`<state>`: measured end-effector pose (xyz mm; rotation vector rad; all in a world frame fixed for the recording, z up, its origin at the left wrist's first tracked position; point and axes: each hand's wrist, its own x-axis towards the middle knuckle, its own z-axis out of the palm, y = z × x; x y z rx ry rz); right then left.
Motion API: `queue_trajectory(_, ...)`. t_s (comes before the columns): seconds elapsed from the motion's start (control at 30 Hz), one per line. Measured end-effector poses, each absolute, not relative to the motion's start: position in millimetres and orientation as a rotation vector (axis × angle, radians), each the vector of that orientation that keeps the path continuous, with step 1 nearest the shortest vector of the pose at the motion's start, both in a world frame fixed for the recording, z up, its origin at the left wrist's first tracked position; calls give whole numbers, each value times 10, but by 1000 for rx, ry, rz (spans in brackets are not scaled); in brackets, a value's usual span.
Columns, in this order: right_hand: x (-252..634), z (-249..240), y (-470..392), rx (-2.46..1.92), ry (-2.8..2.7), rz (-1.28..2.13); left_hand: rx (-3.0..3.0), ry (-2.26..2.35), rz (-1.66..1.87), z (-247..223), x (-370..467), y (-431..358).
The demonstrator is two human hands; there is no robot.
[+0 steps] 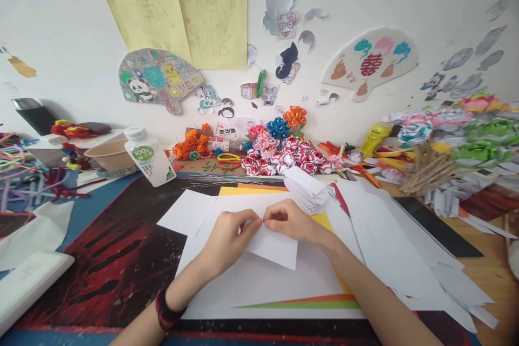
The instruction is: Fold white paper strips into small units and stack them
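Note:
A small white sheet of paper (pixel 275 248) hangs from my fingertips, over larger white sheets (pixel 300 286) stacked at the middle of the desk. My left hand (pixel 233 238) pinches its top edge, thumb and index finger pressed together. Just to the right, almost touching it, my right hand (pixel 290 220) pinches the same edge. A dark red band circles my left wrist. Yellow, orange and green sheet edges show from the stack. Another white sheet (pixel 186 212) lies at its upper left, and a pile of small white papers (pixel 308 186) sits behind my right hand.
Behind the stack are red-and-white paper flowers (pixel 284 159). A white bottle (pixel 150 157) and a brown bowl (pixel 111 155) stand at the back left. White strips (pixel 397 232) spread over the right side. A white case (pixel 32 286) lies at the left front.

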<state>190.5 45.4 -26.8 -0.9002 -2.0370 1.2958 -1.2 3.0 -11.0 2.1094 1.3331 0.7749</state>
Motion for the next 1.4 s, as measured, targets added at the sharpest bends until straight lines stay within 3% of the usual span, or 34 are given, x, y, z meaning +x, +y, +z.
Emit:
queue_trajectory(0.4, 2123, -205, 554, -1064, -2057, 1050, 2120, 1454, 937, 28, -249, 173)
queue_trajectory(0.57, 2175, -239, 626, -1219, -1841, 929, 1973, 1726, 1219, 16, -463, 301)
queue_trajectory(0.93, 1836, -257, 429, -820, -1816, 1152, 2021, 1435, 980, -42, -21, 43)
queue_trajectory(1.4, 1834, -194, 338, -889, -2034, 1118, 2705, 1529, 1022, -201, -58, 79)
